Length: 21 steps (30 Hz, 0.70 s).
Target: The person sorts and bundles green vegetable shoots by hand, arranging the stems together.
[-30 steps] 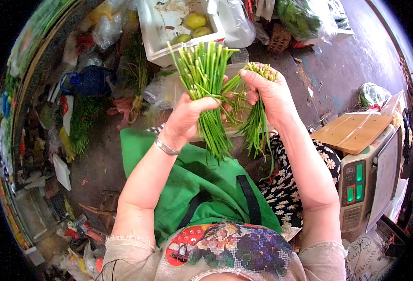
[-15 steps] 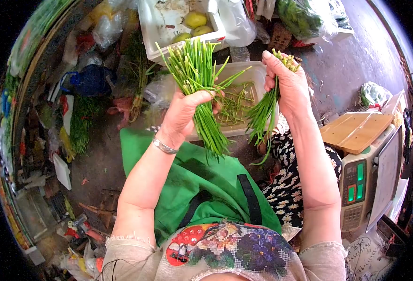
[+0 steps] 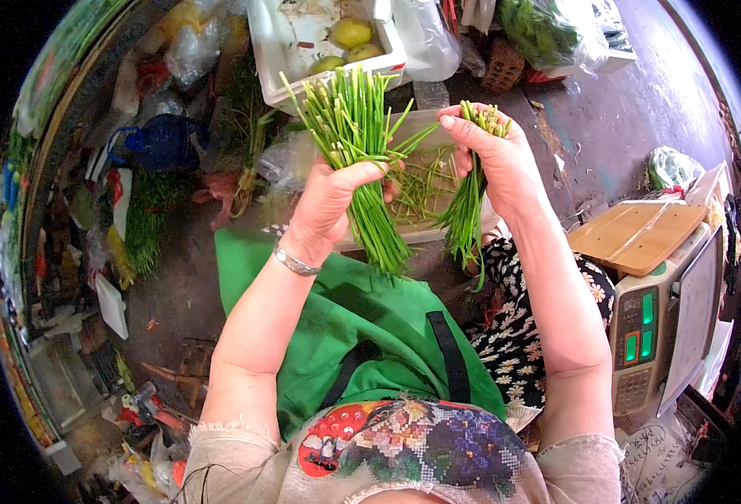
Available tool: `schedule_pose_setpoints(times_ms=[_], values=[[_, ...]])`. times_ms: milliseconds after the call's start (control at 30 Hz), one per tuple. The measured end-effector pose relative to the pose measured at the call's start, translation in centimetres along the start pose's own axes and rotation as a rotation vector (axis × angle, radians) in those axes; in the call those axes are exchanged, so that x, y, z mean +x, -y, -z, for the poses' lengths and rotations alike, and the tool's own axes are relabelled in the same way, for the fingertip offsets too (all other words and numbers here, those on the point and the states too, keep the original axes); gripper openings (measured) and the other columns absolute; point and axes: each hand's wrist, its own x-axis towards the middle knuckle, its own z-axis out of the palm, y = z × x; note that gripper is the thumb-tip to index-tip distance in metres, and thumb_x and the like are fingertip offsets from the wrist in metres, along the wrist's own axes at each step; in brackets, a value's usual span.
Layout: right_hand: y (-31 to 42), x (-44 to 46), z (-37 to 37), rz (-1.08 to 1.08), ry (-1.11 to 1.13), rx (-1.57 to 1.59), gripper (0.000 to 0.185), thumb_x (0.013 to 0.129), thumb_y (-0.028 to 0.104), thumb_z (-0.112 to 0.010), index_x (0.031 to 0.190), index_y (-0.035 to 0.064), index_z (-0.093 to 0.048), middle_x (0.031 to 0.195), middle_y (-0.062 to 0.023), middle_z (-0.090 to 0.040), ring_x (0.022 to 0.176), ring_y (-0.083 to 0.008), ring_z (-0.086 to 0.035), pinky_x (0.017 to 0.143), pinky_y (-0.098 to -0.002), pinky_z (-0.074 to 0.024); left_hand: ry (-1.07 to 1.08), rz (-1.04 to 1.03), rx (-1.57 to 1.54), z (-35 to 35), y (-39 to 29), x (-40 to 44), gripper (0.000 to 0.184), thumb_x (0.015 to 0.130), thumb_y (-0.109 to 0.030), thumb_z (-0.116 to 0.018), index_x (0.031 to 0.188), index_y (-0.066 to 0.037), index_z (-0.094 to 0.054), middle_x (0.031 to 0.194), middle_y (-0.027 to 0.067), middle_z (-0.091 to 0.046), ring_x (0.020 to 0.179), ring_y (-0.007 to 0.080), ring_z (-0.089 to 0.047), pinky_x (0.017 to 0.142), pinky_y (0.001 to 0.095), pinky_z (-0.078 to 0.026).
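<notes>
My left hand (image 3: 328, 202) is closed around a thick bunch of green chive-like stalks (image 3: 381, 235), their pale cut ends pointing away from me. A few stalks stick out sideways toward the right. In my right hand (image 3: 509, 168) is a smaller bunch of the same stalks (image 3: 465, 210); its cut ends show above the fingers and its thin tips hang below. Both bunches are held over a translucent plastic tub (image 3: 421, 238), where loose green stalks (image 3: 428, 189) lie on the bottom. The two bunches are apart.
Beyond the tub stands a white foam box (image 3: 286, 55) with yellow-green fruits (image 3: 351, 34). At the right is a scale (image 3: 637, 336) with lit green digits and a wooden board (image 3: 639, 235) beside it. Bagged greens (image 3: 538, 34), a blue jug (image 3: 165, 144) and clutter lie around.
My right hand has moved slightly left and down with its bunch, closer to the left one. The left hand and its bunch have barely moved.
</notes>
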Motion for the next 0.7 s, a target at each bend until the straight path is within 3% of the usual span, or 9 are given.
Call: schedule_pose_setpoints(times_ms=[367,700], values=[[1.2,0.1,0.4,0.112,-0.141,-0.036,0.009,0.084,0.012,-0.068,0.087,0.0049,-0.063,0.063,0.0033,-0.054,0.052,-0.0061,-0.046,0.048,-0.0217,-0.0366,-0.028,0.013,0.017,0.3,0.1,0.0,0.035,0.079,-0.005,-0.064,0.113,-0.003,-0.057,0.093,0.0102,-0.066,0.075,0.0194,-0.064,0.062,0.0306,-0.054],[-0.2,-0.4,-0.8,0.045,0.078,-0.022,0.016,0.086,0.017,-0.066,0.093,0.0031,-0.064,0.063,0.0021,-0.053,0.052,-0.0074,-0.045,0.051,-0.0215,-0.0362,-0.016,0.031,0.009,0.1,0.1,0.0,0.036,0.080,-0.005,-0.062,0.115,-0.003,-0.056,0.095,0.0116,-0.066,0.077,0.0197,-0.064,0.065,0.0308,-0.054]])
